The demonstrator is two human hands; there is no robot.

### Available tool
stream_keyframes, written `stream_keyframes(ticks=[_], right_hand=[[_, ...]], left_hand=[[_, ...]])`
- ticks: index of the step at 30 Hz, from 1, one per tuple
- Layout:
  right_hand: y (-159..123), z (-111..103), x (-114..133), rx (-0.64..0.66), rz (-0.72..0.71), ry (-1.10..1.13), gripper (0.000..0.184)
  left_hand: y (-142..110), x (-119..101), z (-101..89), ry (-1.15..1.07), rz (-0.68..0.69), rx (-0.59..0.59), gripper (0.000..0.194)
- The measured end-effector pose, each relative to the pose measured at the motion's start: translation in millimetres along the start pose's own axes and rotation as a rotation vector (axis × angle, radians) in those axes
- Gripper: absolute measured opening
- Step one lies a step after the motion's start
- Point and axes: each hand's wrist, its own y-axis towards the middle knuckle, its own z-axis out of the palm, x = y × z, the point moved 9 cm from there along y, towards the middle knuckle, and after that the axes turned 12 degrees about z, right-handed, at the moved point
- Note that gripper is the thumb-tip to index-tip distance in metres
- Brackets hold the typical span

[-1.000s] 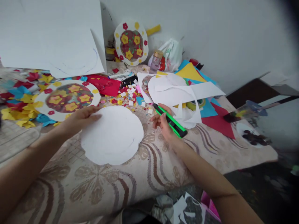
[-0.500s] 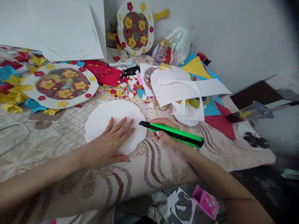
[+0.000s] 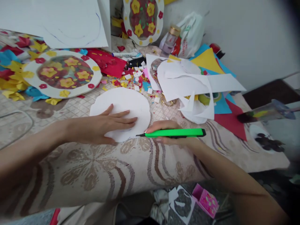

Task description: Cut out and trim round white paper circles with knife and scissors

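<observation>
A white, roundish paper piece with a wavy edge (image 3: pixel 126 100) lies flat near the table's front edge. My left hand (image 3: pixel 111 125) rests on it, fingers spread and pressing it down. In my right hand (image 3: pixel 164 131) is a green and black utility knife (image 3: pixel 175 133), its dark blade pointing left. The blade tip is at the lower right edge of the paper; whether it touches the paper I cannot tell. Behind the paper, to the left, lies a decorated white frame (image 3: pixel 77 91) with red and yellow paper flowers.
A second flowered frame (image 3: pixel 127 18) leans at the wall beside a gold-lidded bottle (image 3: pixel 170 39). White paper offcuts (image 3: pixel 182 82) and coloured sheets pile up on the right. Small paper scraps (image 3: pixel 127 76) litter the middle. A plastic cup (image 3: pixel 264 113) lies tilted at the right edge.
The knife has swung down and left to the paper's lower edge, its handle now nearly level. My left hand has turned to point more to the right. The camera view has shifted somewhat.
</observation>
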Motion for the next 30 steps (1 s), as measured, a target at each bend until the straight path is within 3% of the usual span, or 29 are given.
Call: stream_keyframes(ticks=[4,10,14,30], right_hand=[[12.3,7.8,-1.2,0.042,0.023,-0.020,0.032],[14.1,12.1,-5.5,-0.038,0.037,-0.089,0.029],[12.6,17.3,-0.9,-0.007,-0.026,-0.166,0.026],[10.4,23.3,4.6,0.013,-0.061,-0.347,0.027]], left_hand=[[-1.2,-2.8,-6.5,-0.029,0.016,-0.081,0.076],[8.5,-0.8,-4.9,0.095,-0.084,-0.199,0.059],[10.6,1.2,2.4,0.115,-0.073,-0.187,0.059],[10.7,4.1,5.9,0.122,-0.082,-0.164,0.059]])
